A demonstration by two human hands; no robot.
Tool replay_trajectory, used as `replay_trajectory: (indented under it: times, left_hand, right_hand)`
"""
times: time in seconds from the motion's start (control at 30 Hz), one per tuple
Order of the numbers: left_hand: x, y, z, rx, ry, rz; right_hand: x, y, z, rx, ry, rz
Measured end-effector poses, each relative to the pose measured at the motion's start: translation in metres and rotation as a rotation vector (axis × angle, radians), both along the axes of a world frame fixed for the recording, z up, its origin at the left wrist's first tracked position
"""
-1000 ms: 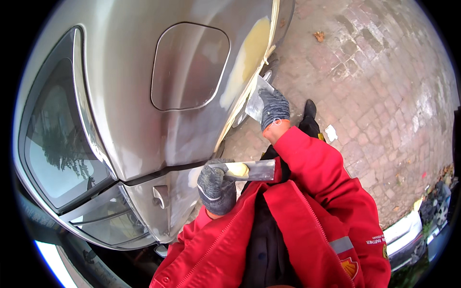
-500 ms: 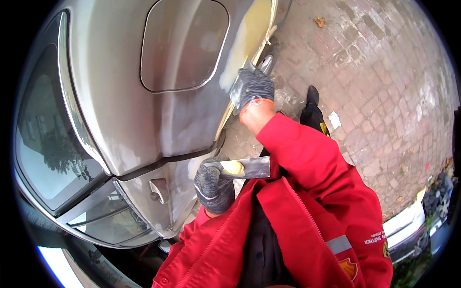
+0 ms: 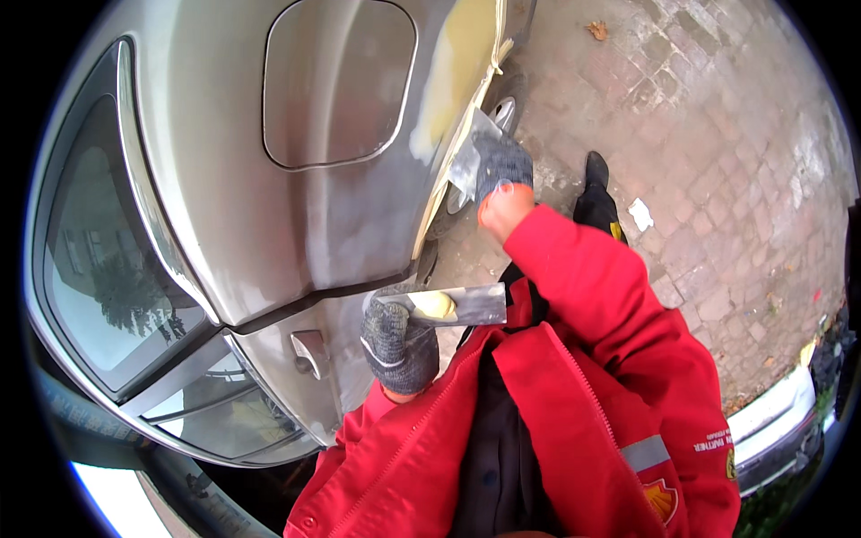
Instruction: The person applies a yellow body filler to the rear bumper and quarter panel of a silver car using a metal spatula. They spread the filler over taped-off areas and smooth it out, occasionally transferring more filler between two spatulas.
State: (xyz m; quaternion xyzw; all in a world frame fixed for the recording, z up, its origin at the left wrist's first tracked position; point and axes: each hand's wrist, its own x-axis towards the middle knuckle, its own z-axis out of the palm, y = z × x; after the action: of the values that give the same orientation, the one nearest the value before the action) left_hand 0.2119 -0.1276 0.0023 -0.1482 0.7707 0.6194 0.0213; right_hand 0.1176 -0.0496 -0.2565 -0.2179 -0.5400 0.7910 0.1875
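Observation:
My right hand [image 3: 502, 166], in a grey knit glove, grips a thin metal spreader [image 3: 466, 161] beside the car's wheel arch, which is edged with masking tape [image 3: 460, 134]. A pale yellow filler patch [image 3: 444, 63] covers the silver panel there, with a wheel [image 3: 504, 112] below. My left hand [image 3: 399, 345], also gloved, is closed on a flat metal plate [image 3: 475, 307] carrying a lump of yellow paste [image 3: 434, 305], held in front of my red jacket near the door handle [image 3: 308, 352].
The silver car [image 3: 206, 179], with fuel flap [image 3: 336, 85] and side window [image 3: 117, 251], fills the left. Cobbled pavement [image 3: 708, 161] lies right, with a white scrap [image 3: 640, 213], a dry leaf [image 3: 597, 30] and a white panel [image 3: 771, 403] at lower right. My boot [image 3: 596, 175] is on the pavement.
My right hand with the spreader moved up and left toward the taped edge, then slightly back right. My left hand and plate stay similar; the view has shifted a little.

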Motion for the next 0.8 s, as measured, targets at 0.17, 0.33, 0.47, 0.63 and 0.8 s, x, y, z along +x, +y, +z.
replay_trajectory:
  times: [0.17, 0.33, 0.47, 0.63, 0.8]
  left_hand:
    - [0.012, -0.012, 0.006, -0.089, -0.08, -0.062]
    - [0.009, -0.007, -0.006, -0.076, 0.055, -0.018]
    - [-0.009, -0.01, -0.011, -0.425, 0.258, -0.196]
    - [-0.02, -0.025, -0.011, -0.59, 0.057, -0.221]
    - [-0.024, -0.023, -0.017, -0.464, 0.042, -0.303]
  right_hand:
    - [-0.051, 0.015, 0.091, -0.795, -0.336, 0.053]
    - [-0.028, -0.008, 0.127, -0.241, -0.258, 0.059]
    - [0.01, 0.039, 0.103, -0.147, -0.055, 0.27]
    - [0.061, 0.105, 0.141, 0.572, 0.038, 0.369]
    - [0.092, 0.095, 0.17, 1.006, 0.449, 0.494]
